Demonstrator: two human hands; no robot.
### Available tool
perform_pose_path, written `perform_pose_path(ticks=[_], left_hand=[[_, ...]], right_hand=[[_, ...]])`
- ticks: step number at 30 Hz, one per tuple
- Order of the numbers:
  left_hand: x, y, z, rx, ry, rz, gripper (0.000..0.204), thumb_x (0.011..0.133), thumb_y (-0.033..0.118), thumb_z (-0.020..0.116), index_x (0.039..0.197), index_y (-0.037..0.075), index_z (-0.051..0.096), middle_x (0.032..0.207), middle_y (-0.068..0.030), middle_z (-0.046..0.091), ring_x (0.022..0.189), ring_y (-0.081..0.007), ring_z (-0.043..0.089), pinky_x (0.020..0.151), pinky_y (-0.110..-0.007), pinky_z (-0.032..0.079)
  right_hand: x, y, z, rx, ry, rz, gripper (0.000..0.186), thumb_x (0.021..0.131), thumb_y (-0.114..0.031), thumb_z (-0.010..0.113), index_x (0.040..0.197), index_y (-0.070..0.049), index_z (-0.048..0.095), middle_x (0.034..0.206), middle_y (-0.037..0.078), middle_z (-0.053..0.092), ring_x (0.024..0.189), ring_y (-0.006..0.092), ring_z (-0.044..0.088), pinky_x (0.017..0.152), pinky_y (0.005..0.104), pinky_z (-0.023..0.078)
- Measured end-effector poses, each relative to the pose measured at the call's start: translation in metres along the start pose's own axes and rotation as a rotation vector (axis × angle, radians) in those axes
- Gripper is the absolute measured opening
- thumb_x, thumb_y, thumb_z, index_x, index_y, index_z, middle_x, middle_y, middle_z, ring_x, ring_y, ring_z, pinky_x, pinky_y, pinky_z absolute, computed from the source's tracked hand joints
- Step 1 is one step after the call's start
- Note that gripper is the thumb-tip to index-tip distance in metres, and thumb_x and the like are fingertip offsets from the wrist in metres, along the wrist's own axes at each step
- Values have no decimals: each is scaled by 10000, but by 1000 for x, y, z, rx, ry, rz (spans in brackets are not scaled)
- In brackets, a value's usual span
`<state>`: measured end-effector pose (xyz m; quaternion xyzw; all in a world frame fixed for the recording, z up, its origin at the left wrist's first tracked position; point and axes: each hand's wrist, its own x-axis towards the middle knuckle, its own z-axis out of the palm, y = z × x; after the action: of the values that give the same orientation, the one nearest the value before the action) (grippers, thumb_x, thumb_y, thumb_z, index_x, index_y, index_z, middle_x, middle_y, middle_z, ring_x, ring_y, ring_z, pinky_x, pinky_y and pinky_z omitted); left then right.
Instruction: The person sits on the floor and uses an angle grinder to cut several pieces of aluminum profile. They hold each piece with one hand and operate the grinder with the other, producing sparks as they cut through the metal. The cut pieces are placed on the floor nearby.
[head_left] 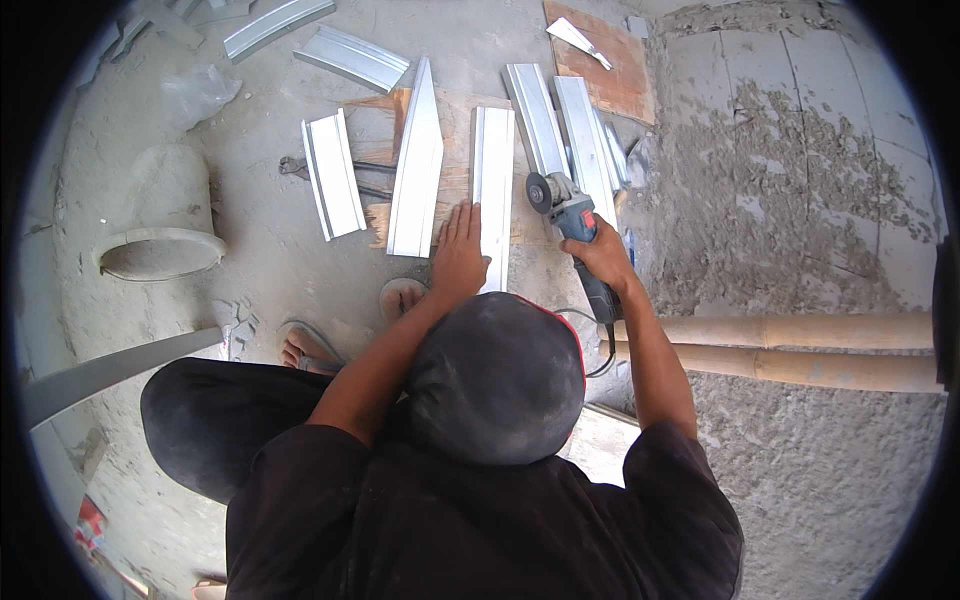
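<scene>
Neither of my hands shows. Directly below the head view, a squatting co-worker in a dark cap point(490, 380) and shirt is seen from behind. That person's left hand point(460, 250) lies with stretched fingers on a long silver metal channel point(493, 150). Their right hand point(605, 255) grips a grey-blue angle grinder point(570, 215) with a disc and black cord, beside that channel. A pointed channel piece point(415, 160) and a shorter one point(333, 175) lie to the left, over plywood point(375, 145) and a long dark tool point(292, 166).
More channel pieces point(535, 120) lie at the back, near a board point(620, 90). A pipe fitting point(160, 250) and a clear plastic bag point(200, 95) are at left, with a grey bar point(120, 362) below. Two bamboo poles point(770, 330) lie at right, beside rough pale blocks point(780, 170).
</scene>
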<state>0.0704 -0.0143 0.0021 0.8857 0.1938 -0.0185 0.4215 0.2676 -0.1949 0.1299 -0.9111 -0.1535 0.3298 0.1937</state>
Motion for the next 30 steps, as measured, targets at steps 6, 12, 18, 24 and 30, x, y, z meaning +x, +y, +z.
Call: perform_pose_path(ticks=[6, 12, 18, 24, 30], left_hand=[[2, 0, -12, 0, -63, 5, 1098, 892, 256, 860, 1712, -12, 180, 1794, -215, 197, 1669, -357, 190, 1345, -507, 212], [1, -2, 1, 78, -12, 10, 1126, 858, 273, 891, 1704, -14, 205, 1777, -225, 228, 1663, -365, 202, 1335, -561, 196], [4, -1, 1, 122, -36, 10, 1136, 868, 305, 882, 1709, -15, 188, 1783, -220, 215, 1669, -353, 187, 1340, -575, 172], [5, 0, 0, 116, -46, 2, 1132, 868, 310, 880, 1707, -17, 193, 1784, -219, 214, 1669, -351, 191, 1340, -578, 166], [6, 0, -1, 130, -50, 1, 1133, 861, 308, 886, 1707, -6, 203, 1783, -215, 221, 1667, -349, 198, 1341, -577, 160]], right_hand=[[18, -14, 1, -177, -131, 23, 759, 749, -367, 843, 1330, 82, 651, 1247, 296, 743, 1199, 405, 717, 1048, 436, 540], [23, -3, 2, -222, -182, 65, 757, 751, -367, 849, 1338, 67, 650, 1253, 283, 745, 1202, 403, 717, 1053, 442, 541], [21, -12, 1, -233, -197, 86, 728, 765, -345, 848, 1336, 61, 653, 1253, 277, 747, 1199, 399, 720, 1050, 441, 543], [26, -11, 2, -226, -176, 68, 731, 767, -345, 849, 1341, 61, 652, 1246, 272, 751, 1195, 393, 725, 1045, 437, 549], [30, -5, 4, -265, -177, 39, 759, 763, -352, 841, 1354, 78, 638, 1242, 279, 749, 1187, 402, 726, 1041, 437, 553]])
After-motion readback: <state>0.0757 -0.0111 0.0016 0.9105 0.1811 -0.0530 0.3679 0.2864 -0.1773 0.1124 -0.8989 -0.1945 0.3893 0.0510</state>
